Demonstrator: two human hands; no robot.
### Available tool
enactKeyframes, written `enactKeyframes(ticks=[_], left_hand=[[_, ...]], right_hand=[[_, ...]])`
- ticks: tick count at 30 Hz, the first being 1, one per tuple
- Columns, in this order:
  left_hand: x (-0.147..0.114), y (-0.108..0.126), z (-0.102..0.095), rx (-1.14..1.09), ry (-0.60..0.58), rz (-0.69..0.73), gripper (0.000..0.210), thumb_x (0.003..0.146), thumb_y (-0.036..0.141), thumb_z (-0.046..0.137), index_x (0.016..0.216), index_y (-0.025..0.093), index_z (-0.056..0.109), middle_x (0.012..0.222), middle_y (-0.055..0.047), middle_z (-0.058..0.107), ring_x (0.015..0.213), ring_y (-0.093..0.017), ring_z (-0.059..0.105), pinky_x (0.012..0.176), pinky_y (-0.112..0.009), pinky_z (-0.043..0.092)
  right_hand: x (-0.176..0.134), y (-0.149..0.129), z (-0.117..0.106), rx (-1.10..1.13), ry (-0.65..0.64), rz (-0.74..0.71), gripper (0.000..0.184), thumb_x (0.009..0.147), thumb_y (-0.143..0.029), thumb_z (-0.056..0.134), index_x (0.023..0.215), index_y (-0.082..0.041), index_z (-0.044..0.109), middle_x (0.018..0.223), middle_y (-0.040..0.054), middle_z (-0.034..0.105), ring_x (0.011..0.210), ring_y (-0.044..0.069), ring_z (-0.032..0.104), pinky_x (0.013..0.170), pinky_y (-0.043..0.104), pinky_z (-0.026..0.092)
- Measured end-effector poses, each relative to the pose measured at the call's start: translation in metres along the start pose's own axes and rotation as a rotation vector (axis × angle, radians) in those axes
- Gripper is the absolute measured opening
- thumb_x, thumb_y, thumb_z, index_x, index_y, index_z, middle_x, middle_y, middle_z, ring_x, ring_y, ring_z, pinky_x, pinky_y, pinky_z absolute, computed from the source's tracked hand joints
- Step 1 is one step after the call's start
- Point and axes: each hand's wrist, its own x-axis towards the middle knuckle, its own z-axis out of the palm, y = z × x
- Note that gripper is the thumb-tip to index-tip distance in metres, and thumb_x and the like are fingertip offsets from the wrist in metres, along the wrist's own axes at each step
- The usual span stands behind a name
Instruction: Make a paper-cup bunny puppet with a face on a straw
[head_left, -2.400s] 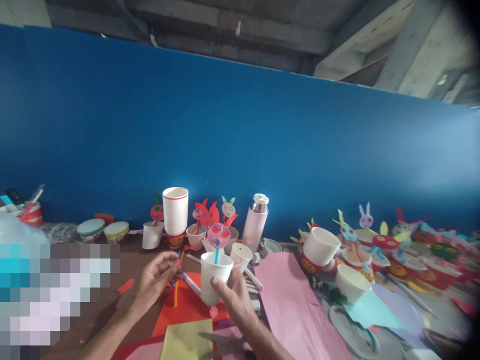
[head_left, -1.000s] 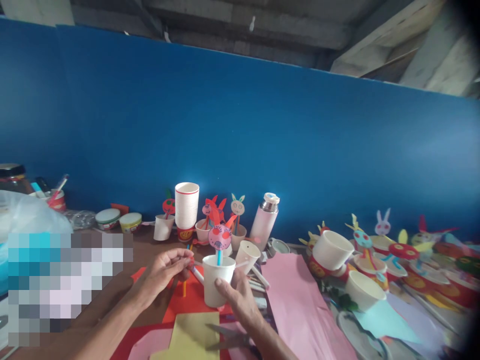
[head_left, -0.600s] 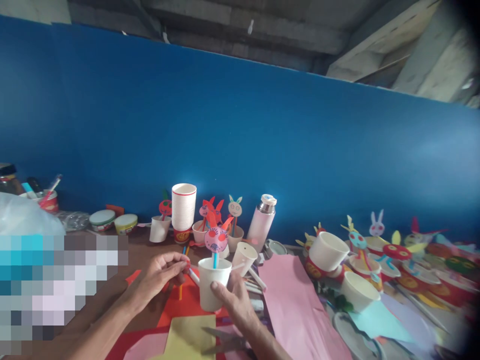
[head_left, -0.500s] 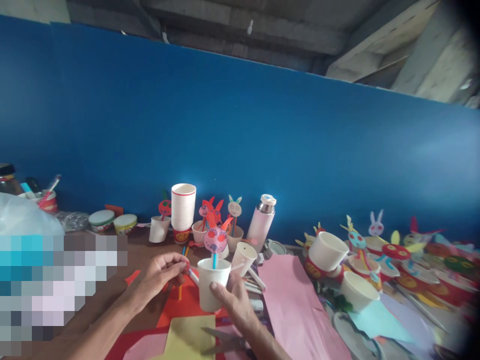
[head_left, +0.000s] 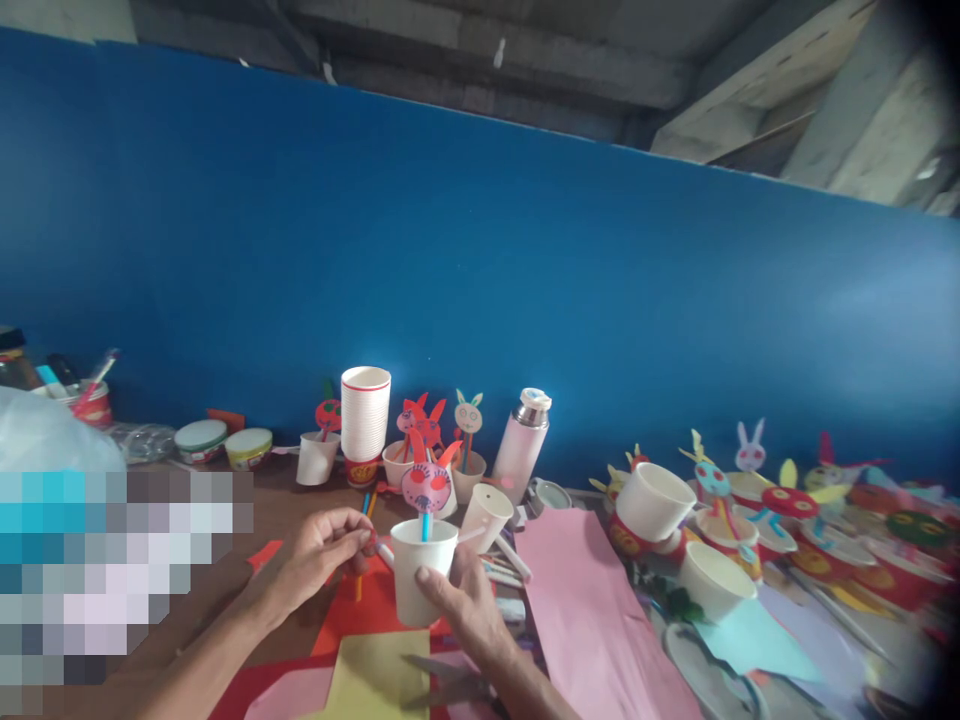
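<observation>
My right hand (head_left: 469,600) is wrapped round a white paper cup (head_left: 416,585), thumb on its front, holding it upright above the papers. From the cup's mouth rises a blue stick (head_left: 425,527) bearing a pink paper rabbit head (head_left: 427,487) with red ears and red eyes. At the cup's left, my left hand (head_left: 337,540) pinches a thin white stick (head_left: 385,550) that reaches to the cup's side; its far end is hidden by the fingers. Under the hands lie red paper (head_left: 337,625) and a yellow sheet (head_left: 375,675). Scissors (head_left: 450,680) rest across the yellow sheet.
A stack of paper cups (head_left: 365,415), finished cup puppets and a pink thermos (head_left: 520,450) stand along the blue partition (head_left: 450,250). Right lie a pink sheet (head_left: 592,610), more cups and several paper puppets. A tipped cup (head_left: 487,515) lies just behind my right hand.
The cup has shifted slightly left and down. The rabbit head sits a little lower and turned slightly. Both hands keep their grip.
</observation>
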Motion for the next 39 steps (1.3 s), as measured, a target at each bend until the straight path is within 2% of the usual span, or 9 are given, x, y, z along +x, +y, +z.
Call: enactKeyframes(ticks=[5,12,21,30,39], left_hand=[[-0.0011,0.0002,-0.0006,-0.013,-0.002,-0.015,0.03,0.059,0.041,0.072,0.067,0.015,0.06,0.057,0.0,0.065,0.05,-0.011,0.056,0.052,-0.023,0.044],[0.0001,-0.0034,-0.0035,0.044,-0.005,-0.073,0.031,0.065,0.043,0.069,0.077,0.016,0.062,0.066,-0.002,0.069,0.054,-0.012,0.058,0.051,-0.021,0.043],[-0.0004,-0.0027,-0.004,0.065,-0.038,-0.072,0.032,0.068,0.043,0.066,0.081,0.015,0.062,0.07,-0.003,0.07,0.056,-0.01,0.058,0.052,-0.02,0.042],[-0.0035,-0.0008,-0.0005,0.067,-0.014,-0.045,0.029,0.065,0.042,0.069,0.075,0.015,0.062,0.063,-0.001,0.067,0.052,-0.012,0.057,0.048,-0.021,0.041],[-0.0012,-0.0058,-0.0022,0.05,-0.043,0.009,0.025,0.067,0.038,0.067,0.073,0.015,0.061,0.064,-0.001,0.067,0.053,-0.011,0.057,0.054,-0.023,0.043]], right_hand=[[-0.0002,-0.0011,0.0009,0.038,-0.02,-0.001,0.034,0.078,-0.04,0.062,0.096,-0.011,0.06,0.082,0.0046,0.061,0.075,0.017,0.054,0.064,0.024,0.043],[-0.001,0.0005,0.0014,0.038,-0.019,-0.001,0.036,0.078,-0.04,0.063,0.1,-0.011,0.06,0.083,0.0047,0.062,0.076,0.017,0.055,0.066,0.024,0.043],[-0.0015,-0.0054,0.0034,0.031,-0.02,-0.004,0.039,0.078,-0.042,0.062,0.101,-0.011,0.061,0.089,0.0069,0.065,0.082,0.02,0.057,0.071,0.028,0.045],[-0.0008,0.0002,0.0025,0.007,-0.012,-0.025,0.036,0.077,-0.04,0.063,0.098,-0.012,0.058,0.085,0.0057,0.064,0.077,0.019,0.056,0.068,0.028,0.044],[-0.0017,-0.0022,0.0027,0.003,-0.016,-0.059,0.037,0.079,-0.041,0.061,0.103,-0.014,0.056,0.093,0.0059,0.064,0.086,0.02,0.057,0.076,0.029,0.045]])
